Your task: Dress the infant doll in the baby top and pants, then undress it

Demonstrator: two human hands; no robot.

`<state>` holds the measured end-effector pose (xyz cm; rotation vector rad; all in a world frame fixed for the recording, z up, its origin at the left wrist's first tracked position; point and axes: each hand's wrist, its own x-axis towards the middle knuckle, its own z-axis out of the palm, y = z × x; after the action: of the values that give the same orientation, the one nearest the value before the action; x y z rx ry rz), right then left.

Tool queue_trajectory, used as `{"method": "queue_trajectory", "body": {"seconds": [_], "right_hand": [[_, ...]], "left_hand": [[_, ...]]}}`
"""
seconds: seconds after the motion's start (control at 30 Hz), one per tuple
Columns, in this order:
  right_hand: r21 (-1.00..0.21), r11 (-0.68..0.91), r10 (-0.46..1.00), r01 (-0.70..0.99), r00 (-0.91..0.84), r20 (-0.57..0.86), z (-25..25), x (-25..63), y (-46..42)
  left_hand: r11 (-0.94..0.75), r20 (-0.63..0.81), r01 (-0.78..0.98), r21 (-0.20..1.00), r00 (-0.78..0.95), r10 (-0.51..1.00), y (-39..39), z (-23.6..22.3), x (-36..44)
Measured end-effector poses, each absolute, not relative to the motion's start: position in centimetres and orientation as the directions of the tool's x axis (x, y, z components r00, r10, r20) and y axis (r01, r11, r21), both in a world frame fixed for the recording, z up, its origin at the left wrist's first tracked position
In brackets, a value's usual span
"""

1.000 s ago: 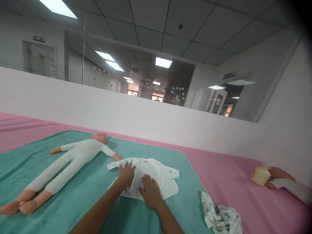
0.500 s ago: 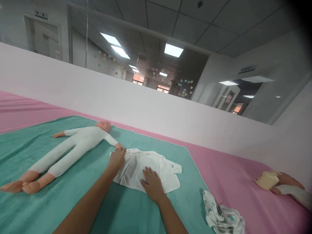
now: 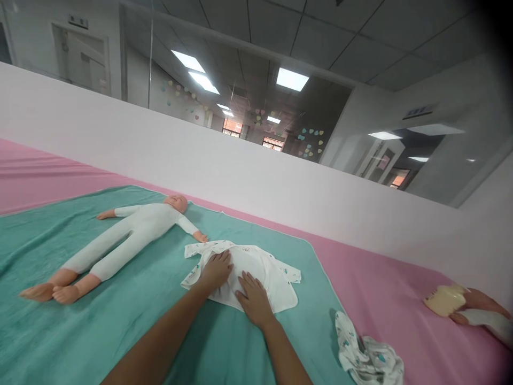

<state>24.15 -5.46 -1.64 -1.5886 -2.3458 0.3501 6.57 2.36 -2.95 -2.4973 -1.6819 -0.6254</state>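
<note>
A white baby shirt (image 3: 262, 261) with small printed figures on its sleeves lies spread on the green blanket (image 3: 248, 347). My left hand (image 3: 217, 271) rests flat on the left part of the shirt, fingers stretched out. Lying palm down near the shirt's middle, my right hand (image 3: 255, 300) has its fingers apart. Part of the fabric is hidden beneath both hands. Just beyond the shirt's left sleeve is a hand of the baby doll (image 3: 148, 227), which lies on its back in a white suit.
A crumpled printed baby garment (image 3: 368, 353) lies at the blanket's right edge. On the pink sheet (image 3: 385, 289), at far right, is a second doll (image 3: 483, 310) with a pale yellow item (image 3: 444, 299) by it. A white wall (image 3: 256, 182) with glass above runs behind.
My left hand has moved right from the shirt's left edge, and its fingers have opened flat on the cloth. The left sleeve now lies spread out. My right hand stays on the shirt.
</note>
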Motion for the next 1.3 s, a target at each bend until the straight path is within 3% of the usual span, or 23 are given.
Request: {"method": "queue_trajectory", "body": {"seconds": [0.37,0.5,0.7,1.03,1.3], "right_hand": [[-0.383,0.367,0.928,0.847,-0.359,0.097,-1.7,24.4,-5.3],[-0.391,0.365,0.930,0.845,-0.349,0.112,-1.7,24.4,-5.3],[-0.387,0.366,0.930,0.846,-0.346,0.123,-1.7,24.1,-5.0],[-0.377,0.375,0.926,0.847,-0.360,0.112,-2.0,24.5,-5.0],[-0.351,0.355,0.935,0.867,-0.336,0.116,-2.0,24.4,-4.9]], "left_hand": [[-0.247,0.422,0.958,0.147,0.165,0.891,2.7,-2.6,4.6],[-0.294,0.422,0.950,0.102,0.226,0.878,2.3,-2.0,5.3],[-0.496,0.329,0.865,0.078,0.447,0.831,0.8,-2.5,8.3],[-0.317,0.391,0.935,0.157,0.236,0.890,2.2,-3.3,7.1],[-0.415,0.380,0.907,0.072,0.360,0.852,0.7,-3.2,7.6]]}}
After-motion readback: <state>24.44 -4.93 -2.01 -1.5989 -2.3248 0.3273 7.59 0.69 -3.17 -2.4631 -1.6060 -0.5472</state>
